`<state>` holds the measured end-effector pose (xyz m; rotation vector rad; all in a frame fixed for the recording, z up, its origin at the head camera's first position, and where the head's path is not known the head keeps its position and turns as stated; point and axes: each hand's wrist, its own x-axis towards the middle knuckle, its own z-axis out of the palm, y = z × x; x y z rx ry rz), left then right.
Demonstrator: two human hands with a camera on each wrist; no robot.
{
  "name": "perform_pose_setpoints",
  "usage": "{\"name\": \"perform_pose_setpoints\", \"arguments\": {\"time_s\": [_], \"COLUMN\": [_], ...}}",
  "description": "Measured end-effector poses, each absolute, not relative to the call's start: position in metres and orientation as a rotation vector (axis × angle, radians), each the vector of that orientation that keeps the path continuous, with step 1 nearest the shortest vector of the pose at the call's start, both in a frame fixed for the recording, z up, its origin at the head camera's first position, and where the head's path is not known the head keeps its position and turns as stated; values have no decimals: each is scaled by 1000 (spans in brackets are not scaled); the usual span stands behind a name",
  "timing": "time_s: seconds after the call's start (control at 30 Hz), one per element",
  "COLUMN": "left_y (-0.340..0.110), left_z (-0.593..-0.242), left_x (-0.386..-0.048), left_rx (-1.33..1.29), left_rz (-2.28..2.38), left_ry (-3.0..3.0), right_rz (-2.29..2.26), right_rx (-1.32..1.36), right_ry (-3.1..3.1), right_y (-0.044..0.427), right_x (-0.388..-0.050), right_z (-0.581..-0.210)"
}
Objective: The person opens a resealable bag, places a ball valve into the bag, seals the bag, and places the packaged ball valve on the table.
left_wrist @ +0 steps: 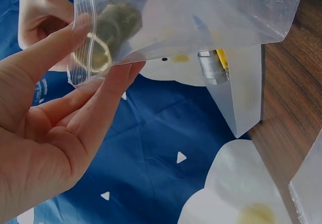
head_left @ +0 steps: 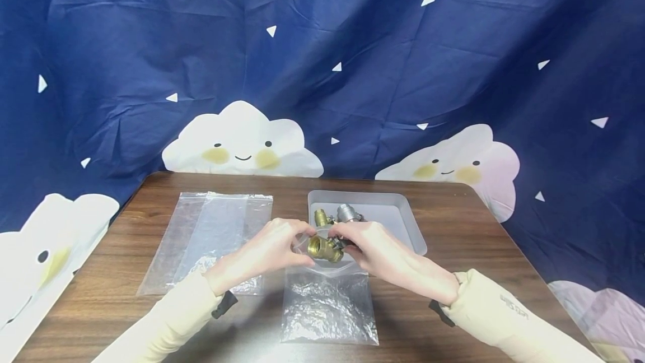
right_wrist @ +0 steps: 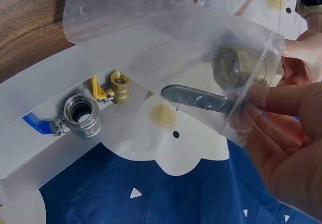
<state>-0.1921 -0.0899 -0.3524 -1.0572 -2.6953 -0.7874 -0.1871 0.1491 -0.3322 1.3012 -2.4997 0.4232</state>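
Observation:
A brass valve [head_left: 325, 249] with a dark grey handle [right_wrist: 198, 98] lies within the mouth of a clear zip bag [head_left: 330, 310], whose lower part hangs toward the table's front. On one side, my left hand [head_left: 284, 244] holds the bag's rim between thumb and fingers, as the left wrist view also shows. My right hand [head_left: 374, 250] grips the opposite side of the rim, beside the handle. The valve shows through the plastic [left_wrist: 118, 25]; whether the right fingertips touch it, I cannot tell.
Behind the hands, a translucent tray [head_left: 415, 228] holds a silver valve [right_wrist: 83, 117] with a blue handle and a small brass valve [right_wrist: 119, 87] with a yellow handle. More clear bags [head_left: 216, 226] lie flat at the left of the wooden table [head_left: 461, 245].

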Motion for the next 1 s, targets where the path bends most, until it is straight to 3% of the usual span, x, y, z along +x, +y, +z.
{"name": "perform_pose_setpoints", "arguments": {"time_s": [1.0], "left_y": [-84], "left_z": [-353], "left_x": [-189], "left_rx": [-1067], "left_rz": [-851], "left_ry": [-2747], "right_rz": [109], "right_rx": [1327], "right_ry": [-2654], "right_y": [124], "right_x": [-190], "right_z": [-351]}}
